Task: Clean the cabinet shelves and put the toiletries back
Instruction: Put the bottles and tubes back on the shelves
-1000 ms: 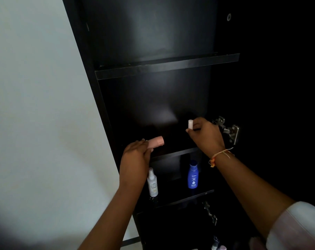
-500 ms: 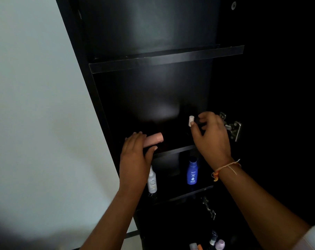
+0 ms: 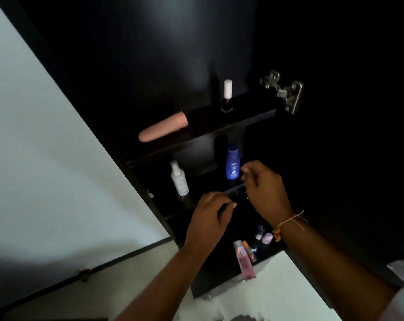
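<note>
Low in the middle of the frame, the left hand hangs in front of the dark cabinet with its fingers curled loosely inward and nothing that I can see in them. Just up and to the right, the right hand, a thread bracelet at its wrist, is half closed with thumb and forefinger drawn near each other; it looks empty too, though the gloom makes that hard to swear to.

Beside its fingertips a blue lotion bottle stands on the middle shelf, and a white spray bottle stands further left on the same shelf. One shelf up, a pink tube lies on its side near the front edge, with a small white-capped bottle upright to its right. Below the hands a cluster of small toiletries waits at the bottom, a pink bottle among them.

My worry is the pink tube: it is round, lying close to the lip, and a knock to the shelf could roll it off. The right knuckles are also close enough to tip the blue bottle on the next reach down.
</note>
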Tool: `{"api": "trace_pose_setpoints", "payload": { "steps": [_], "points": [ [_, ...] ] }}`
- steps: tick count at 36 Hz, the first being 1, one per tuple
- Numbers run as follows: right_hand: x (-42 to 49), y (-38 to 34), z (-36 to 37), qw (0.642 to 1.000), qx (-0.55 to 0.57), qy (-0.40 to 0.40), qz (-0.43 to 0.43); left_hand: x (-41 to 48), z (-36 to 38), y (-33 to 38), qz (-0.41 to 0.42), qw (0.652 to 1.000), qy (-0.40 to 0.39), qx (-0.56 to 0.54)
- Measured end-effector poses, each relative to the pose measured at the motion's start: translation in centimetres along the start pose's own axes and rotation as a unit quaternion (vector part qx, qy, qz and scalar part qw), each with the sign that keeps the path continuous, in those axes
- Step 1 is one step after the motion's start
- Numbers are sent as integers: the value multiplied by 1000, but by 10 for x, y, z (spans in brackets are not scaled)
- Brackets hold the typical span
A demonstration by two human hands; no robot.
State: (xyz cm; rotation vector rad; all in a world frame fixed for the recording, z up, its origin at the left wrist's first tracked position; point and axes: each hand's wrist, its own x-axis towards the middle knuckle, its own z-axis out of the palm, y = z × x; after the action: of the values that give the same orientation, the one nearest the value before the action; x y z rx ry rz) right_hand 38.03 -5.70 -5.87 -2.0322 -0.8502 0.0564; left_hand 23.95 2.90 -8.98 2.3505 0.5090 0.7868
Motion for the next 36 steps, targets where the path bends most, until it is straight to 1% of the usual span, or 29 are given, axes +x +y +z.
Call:
{"api": "trace_pose_setpoints", "payload": {
  "steps": [2, 5, 7, 10, 14, 17, 19, 22, 27, 30, 32, 36],
  "points": [
    [-15, 20, 8, 999, 11, -20, 44, -16, 20, -13, -56, 998, -26, -9],
    [-42, 44, 15, 991, -1, -77, 111, -40, 48, -31, -157, 985, -76, -14],
    [-60, 58, 20, 982, -8, -109, 155, -54, 65, -41, -228, 965, -129, -24],
    [-89, 78, 30, 963, -9, -140, 228, -73, 92, -59, -320, 926, -195, -41],
    [-126, 102, 45, 936, -51, -216, 274, -93, 128, -77, -388, 882, -265, -14],
    [-145, 123, 59, 916, -97, -228, 316, -103, 154, -87, -415, 863, -289, 9],
    [-152, 138, 68, 907, -102, -221, 345, -107, 170, -94, -421, 859, -291, 19],
    [-153, 159, 78, 892, -125, -234, 365, -111, 192, -105, -431, 856, -284, 36],
    [-146, 194, 97, 883, -109, -203, 410, -114, 220, -122, -456, 849, -262, 53],
    [-145, 205, 110, 887, -104, -210, 398, -116, 233, -129, -488, 840, -231, 48],
    [-146, 210, 119, 897, -98, -198, 383, -119, 239, -132, -492, 840, -223, 53],
    [-148, 222, 136, 899, -101, -190, 380, -121, 245, -134, -501, 841, -197, 49]
  ]
}}
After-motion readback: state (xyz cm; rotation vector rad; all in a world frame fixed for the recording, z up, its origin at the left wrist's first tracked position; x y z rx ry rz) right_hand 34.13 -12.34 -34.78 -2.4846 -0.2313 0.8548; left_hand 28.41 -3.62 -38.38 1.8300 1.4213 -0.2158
